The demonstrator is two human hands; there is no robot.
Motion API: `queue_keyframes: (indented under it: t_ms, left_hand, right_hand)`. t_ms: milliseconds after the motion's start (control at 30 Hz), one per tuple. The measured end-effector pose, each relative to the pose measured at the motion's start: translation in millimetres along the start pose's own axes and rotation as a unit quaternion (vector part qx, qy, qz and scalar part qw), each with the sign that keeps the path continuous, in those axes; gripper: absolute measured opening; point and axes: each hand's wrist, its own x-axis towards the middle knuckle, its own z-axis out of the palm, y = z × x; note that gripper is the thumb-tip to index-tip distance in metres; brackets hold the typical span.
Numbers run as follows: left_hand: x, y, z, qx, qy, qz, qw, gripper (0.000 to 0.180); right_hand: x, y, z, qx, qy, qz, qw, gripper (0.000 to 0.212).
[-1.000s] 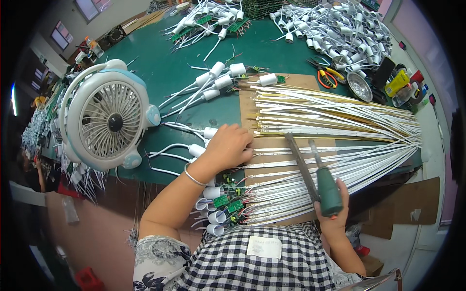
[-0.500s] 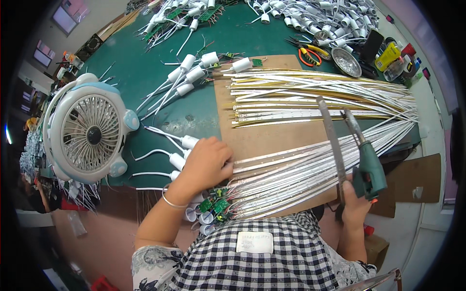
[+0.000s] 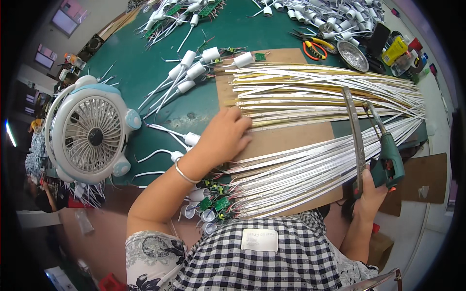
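Note:
My left hand (image 3: 225, 136) reaches over the brown board (image 3: 286, 140), thumb apart from the fingers, which are at the left ends of the upper bundle of white and yellow LED strips (image 3: 301, 106). I cannot see anything held in it. My right hand (image 3: 371, 194) grips a green soldering gun (image 3: 390, 162), its thin metal tip pointing up. A long flat grey metal bar (image 3: 354, 131) rises beside it from the same hand. Below lies a second bundle of LED strips (image 3: 291, 179), whose left ends meet small green circuit boards (image 3: 222, 203) and white lamp caps (image 3: 208, 215).
A white and blue fan (image 3: 94, 136) stands at the left. White caps with cables (image 3: 195, 71) lie beyond my left hand. Pliers (image 3: 315, 48), a metal dish (image 3: 353, 56) and a yellow bottle (image 3: 394, 51) are at the far right. More lamp caps (image 3: 335, 22) are heaped at the back.
My left hand has moved away from the lower bundle, up and right to the upper strips' ends. My right hand, with the soldering gun and bar, has shifted slightly right.

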Motion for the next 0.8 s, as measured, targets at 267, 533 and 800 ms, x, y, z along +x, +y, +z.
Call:
queue_keyframes:
  t_ms: [267, 533, 800]
  left_hand:
    - [-33, 13, -9, -0.115, -0.044, -0.073, 0.99, 0.022]
    - [-24, 12, -5, -0.077, 0.017, -0.058, 0.995, 0.014]
    - [-28, 15, -5, -0.055, -0.073, -0.077, 0.993, 0.013]
  right_hand:
    - [38, 33, -1, -0.101, -0.071, -0.057, 0.991, 0.057]
    - [68, 51, -9, -0.315, -0.191, -0.344, 0.864, 0.074]
    - [46, 38, -7, -0.347, -0.033, -0.381, 0.857, 0.062]
